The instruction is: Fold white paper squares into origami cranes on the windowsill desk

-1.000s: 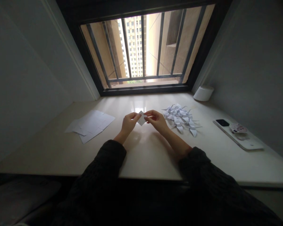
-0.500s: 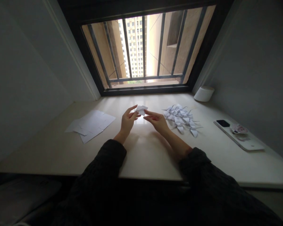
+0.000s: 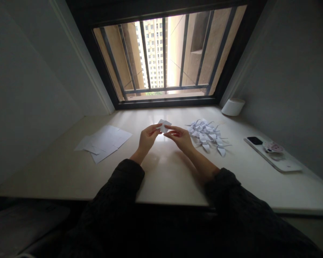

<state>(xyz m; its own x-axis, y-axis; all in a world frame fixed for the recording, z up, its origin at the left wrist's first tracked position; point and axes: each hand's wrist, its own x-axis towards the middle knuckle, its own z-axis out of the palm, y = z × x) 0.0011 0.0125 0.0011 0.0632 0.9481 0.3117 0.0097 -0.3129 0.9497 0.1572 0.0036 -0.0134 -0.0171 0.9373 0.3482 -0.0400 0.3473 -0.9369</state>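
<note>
Between my two hands is a small piece of folded white paper (image 3: 164, 124), held above the pale sill near the window. My left hand (image 3: 147, 139) pinches its left side with thumb and fingers. On its right side, my right hand (image 3: 181, 138) grips it the same way, index finger across the front. Fingers partly cover the lower folds. A pile of folded white paper cranes (image 3: 204, 133) lies just right of my right hand. Off to the left, loose sheets of white paper (image 3: 110, 140) overlap one another.
The white sill (image 3: 167, 179) ends at a front edge near my body. A phone (image 3: 274, 156) with a round grip lies at the right. A white paper roll (image 3: 233, 107) stands in the back right corner, beside the barred window (image 3: 164, 61).
The folded paper has turned and now shows a flatter, diamond-like face. My left fingers have closed in on its left edge; my right hand has barely moved.
</note>
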